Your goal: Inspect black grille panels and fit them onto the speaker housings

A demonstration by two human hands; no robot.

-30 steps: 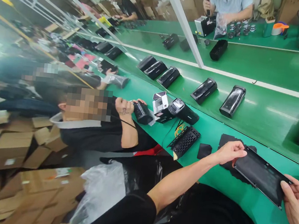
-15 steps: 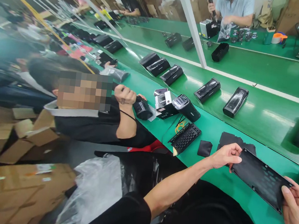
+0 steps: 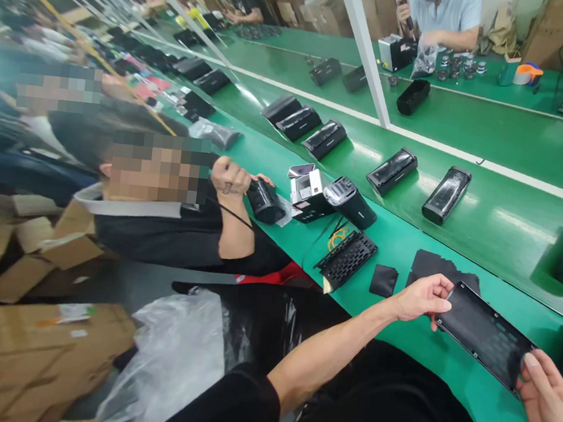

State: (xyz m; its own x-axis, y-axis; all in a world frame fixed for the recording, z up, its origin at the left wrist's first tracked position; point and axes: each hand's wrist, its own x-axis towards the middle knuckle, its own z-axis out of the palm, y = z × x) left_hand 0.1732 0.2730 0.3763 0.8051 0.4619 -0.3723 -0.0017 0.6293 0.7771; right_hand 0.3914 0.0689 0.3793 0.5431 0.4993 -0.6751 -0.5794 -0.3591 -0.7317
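Both my hands hold a flat black rectangular panel [image 3: 484,334] just above the green workbench [image 3: 397,357]. My left hand [image 3: 423,297] pinches its left end, fingers closed on the edge. At the lower right, my right hand [image 3: 545,406] grips the opposite end with the thumb on top. Under the panel lies a stack of black foam sheets [image 3: 429,263], and a small black square pad [image 3: 383,280] sits to their left. A black perforated grille [image 3: 345,260] rests further left on the bench.
A seated co-worker [image 3: 170,219] to my left holds a black speaker part [image 3: 265,202]. Black speaker housings [image 3: 447,193] ride the green conveyor [image 3: 502,214] beyond. Cardboard boxes [image 3: 20,345] and a plastic bag [image 3: 180,355] fill the floor at left. Another person [image 3: 443,13] works across the line.
The panel has tilted and shifted slightly up and left between my hands. The view has drifted a little; the co-worker's hands stay on the speaker part.
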